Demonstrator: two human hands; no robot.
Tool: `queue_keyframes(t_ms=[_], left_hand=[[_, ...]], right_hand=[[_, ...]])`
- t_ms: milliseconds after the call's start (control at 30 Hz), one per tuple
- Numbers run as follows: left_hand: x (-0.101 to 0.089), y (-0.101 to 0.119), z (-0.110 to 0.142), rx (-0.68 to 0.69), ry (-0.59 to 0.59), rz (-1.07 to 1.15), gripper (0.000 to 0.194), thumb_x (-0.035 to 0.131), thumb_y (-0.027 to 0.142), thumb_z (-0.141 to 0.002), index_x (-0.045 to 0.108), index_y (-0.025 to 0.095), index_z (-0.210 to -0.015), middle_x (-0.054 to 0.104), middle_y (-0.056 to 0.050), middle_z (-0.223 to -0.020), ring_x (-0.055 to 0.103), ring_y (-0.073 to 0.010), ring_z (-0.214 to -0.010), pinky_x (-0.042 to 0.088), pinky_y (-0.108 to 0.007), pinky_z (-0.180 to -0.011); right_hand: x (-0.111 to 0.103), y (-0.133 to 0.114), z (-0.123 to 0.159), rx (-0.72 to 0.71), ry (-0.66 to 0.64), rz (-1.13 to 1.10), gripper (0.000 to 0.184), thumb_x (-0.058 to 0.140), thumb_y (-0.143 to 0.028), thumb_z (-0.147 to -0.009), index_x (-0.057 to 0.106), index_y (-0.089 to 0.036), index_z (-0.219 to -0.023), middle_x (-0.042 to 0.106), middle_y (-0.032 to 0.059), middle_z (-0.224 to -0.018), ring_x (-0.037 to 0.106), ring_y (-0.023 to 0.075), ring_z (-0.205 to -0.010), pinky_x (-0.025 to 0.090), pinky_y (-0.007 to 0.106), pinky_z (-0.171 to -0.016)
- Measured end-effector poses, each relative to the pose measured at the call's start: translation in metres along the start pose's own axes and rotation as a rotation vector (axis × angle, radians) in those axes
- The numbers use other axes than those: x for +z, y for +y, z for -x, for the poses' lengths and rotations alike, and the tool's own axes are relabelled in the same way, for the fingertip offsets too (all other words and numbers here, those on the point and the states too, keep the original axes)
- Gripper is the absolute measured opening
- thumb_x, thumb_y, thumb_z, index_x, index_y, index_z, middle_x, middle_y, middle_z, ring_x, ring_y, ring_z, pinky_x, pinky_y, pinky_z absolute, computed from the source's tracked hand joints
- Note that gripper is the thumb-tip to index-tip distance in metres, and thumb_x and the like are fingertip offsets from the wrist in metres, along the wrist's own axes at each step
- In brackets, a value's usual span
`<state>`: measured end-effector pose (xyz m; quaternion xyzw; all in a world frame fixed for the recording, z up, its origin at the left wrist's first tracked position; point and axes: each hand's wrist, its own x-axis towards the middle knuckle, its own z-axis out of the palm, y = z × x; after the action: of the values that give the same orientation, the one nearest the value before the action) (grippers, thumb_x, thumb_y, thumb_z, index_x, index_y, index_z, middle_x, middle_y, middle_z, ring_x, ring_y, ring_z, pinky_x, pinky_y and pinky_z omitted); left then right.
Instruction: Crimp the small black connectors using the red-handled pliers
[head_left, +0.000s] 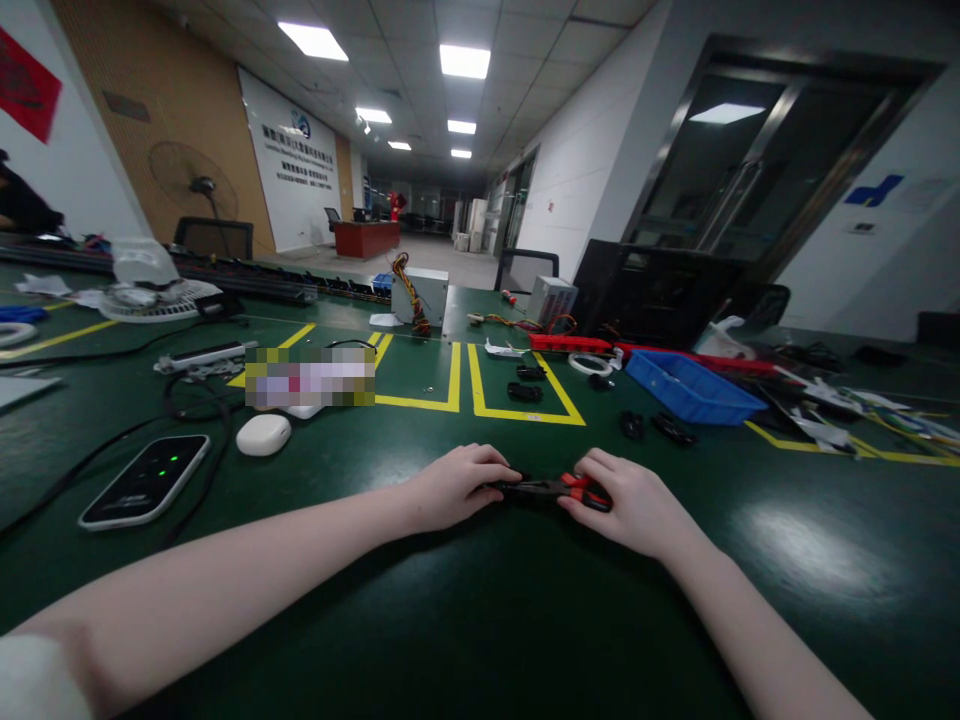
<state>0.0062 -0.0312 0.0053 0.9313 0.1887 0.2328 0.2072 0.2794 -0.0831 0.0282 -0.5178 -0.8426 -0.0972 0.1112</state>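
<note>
My right hand (626,500) is closed round the red and black handles of a pair of pliers (546,488), whose dark jaws point left. My left hand (461,487) pinches a small black piece (513,480) at the tips of those jaws. Its shape is mostly covered by my fingers, and I cannot tell whether the jaws grip it. Both hands are low over the green table (465,620). Beyond them, small black parts (525,391) lie inside a yellow taped outline, and two more black pieces (673,429) rest to the right.
A blue bin (690,388) stands at the right, near a red strip (574,343) and loose wires. Ahead is a metal box (424,298) with bundled cables. On the left lie a phone-like device (146,482), a white case (263,435) and black cables.
</note>
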Motion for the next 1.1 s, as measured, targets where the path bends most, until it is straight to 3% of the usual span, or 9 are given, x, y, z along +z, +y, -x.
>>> queue_keyframes(t_ms=[200, 367, 500, 1100], left_hand=[[0.0008, 0.0003, -0.0013, -0.01, 0.003, 0.007, 0.034, 0.057, 0.012, -0.09, 0.057, 0.017, -0.124, 0.058, -0.01, -0.122, 0.056, -0.0219, -0.111, 0.047, -0.038, -0.098], [0.0007, -0.001, -0.0015, -0.014, 0.024, 0.067, 0.018, 0.061, 0.012, -0.088, 0.063, 0.015, -0.106, 0.059, -0.009, -0.117, 0.058, -0.0202, -0.108, 0.048, -0.034, -0.096], [0.0007, -0.0033, -0.0012, 0.002, 0.029, 0.094, 0.016, 0.061, 0.011, -0.088, 0.064, 0.016, -0.103, 0.059, -0.008, -0.117, 0.058, -0.02, -0.108, 0.048, -0.035, -0.095], [-0.0011, -0.0026, -0.0013, -0.03, 0.027, 0.152, 0.017, 0.061, 0.01, -0.087, 0.065, 0.016, -0.103, 0.06, -0.008, -0.117, 0.058, -0.0204, -0.108, 0.049, -0.036, -0.095]], right_hand=[[-0.0014, 0.0045, 0.0016, -0.056, 0.086, 0.037, 0.031, 0.059, -0.049, -0.083, 0.061, -0.019, -0.091, 0.062, 0.0072, -0.09, 0.061, 0.0198, -0.076, 0.047, 0.032, -0.065], [-0.0014, 0.0077, 0.0024, -0.097, 0.203, 0.058, 0.034, 0.06, -0.048, -0.083, 0.061, -0.017, -0.098, 0.064, 0.0109, -0.101, 0.062, 0.0228, -0.087, 0.049, 0.035, -0.075], [-0.0021, 0.0048, 0.0008, -0.13, 0.24, 0.073, 0.035, 0.06, -0.048, -0.083, 0.061, -0.016, -0.099, 0.065, 0.0117, -0.099, 0.062, 0.0235, -0.088, 0.048, 0.035, -0.076], [0.0004, -0.0019, 0.0009, -0.085, 0.146, 0.043, 0.029, 0.058, -0.048, -0.083, 0.06, -0.02, -0.085, 0.064, 0.0069, -0.081, 0.059, 0.0195, -0.071, 0.044, 0.032, -0.064]])
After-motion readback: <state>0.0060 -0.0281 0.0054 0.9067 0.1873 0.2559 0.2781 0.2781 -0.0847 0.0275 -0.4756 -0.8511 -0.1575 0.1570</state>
